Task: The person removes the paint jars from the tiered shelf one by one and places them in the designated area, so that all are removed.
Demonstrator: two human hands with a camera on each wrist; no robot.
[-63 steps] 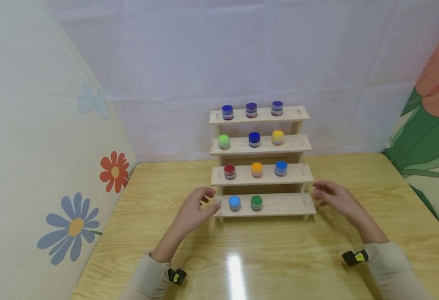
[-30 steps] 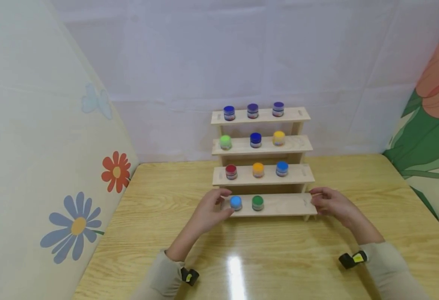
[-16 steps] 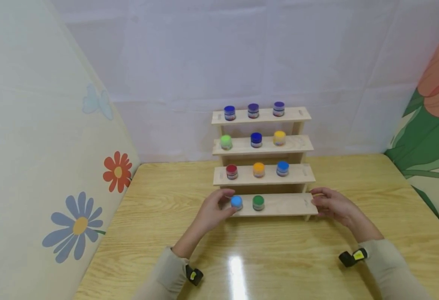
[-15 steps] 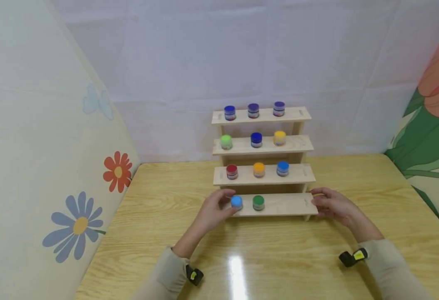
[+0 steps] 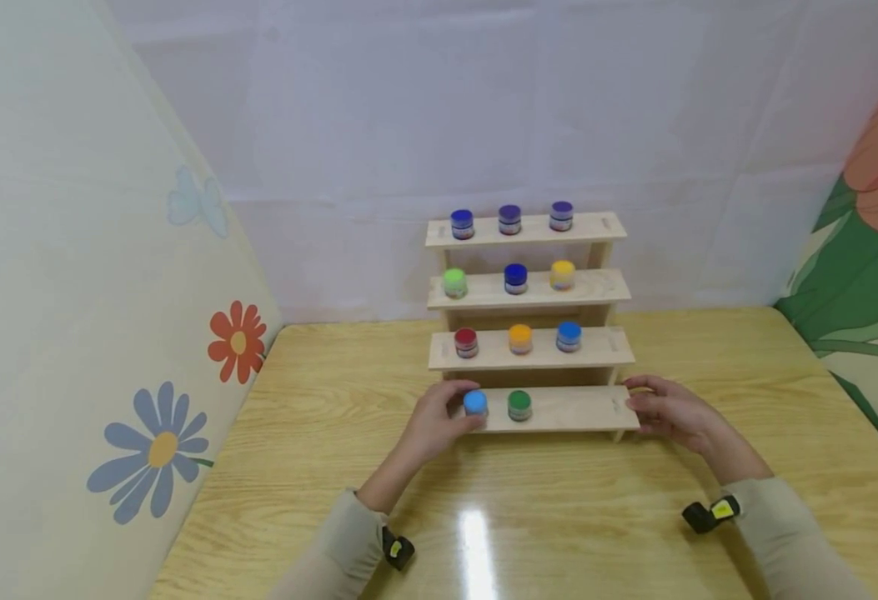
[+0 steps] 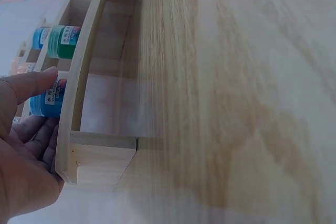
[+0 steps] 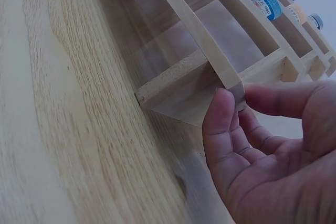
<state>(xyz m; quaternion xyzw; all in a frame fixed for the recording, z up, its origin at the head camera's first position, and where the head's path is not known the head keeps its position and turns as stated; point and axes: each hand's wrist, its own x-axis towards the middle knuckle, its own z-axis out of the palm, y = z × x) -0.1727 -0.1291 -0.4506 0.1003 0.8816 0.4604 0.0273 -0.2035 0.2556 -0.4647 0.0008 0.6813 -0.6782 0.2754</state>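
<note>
The left hand [image 5: 437, 423] has moved in from the left end of the bottom shelf [image 5: 574, 407] to the light blue jar [image 5: 475, 402], and the right hand [image 5: 674, 415] has come from just off the shelf's right end onto it. The left thumb and fingers are now curled round the jar, which stands upright near the shelf's left end. The right thumb and forefinger pinch the shelf's right end by its front corner. The green jar [image 5: 519, 406] stands beside the light blue one, apart from it, left of the shelf's middle. Behind, on the next shelf up, are the red jar [image 5: 465, 343], orange jar [image 5: 519, 339] and blue jar [image 5: 569, 337], left to right. The two shelves above carry three jars each. The rack [image 5: 609, 286] stands near the middle of the back edge of the table [image 5: 559, 517].
</note>
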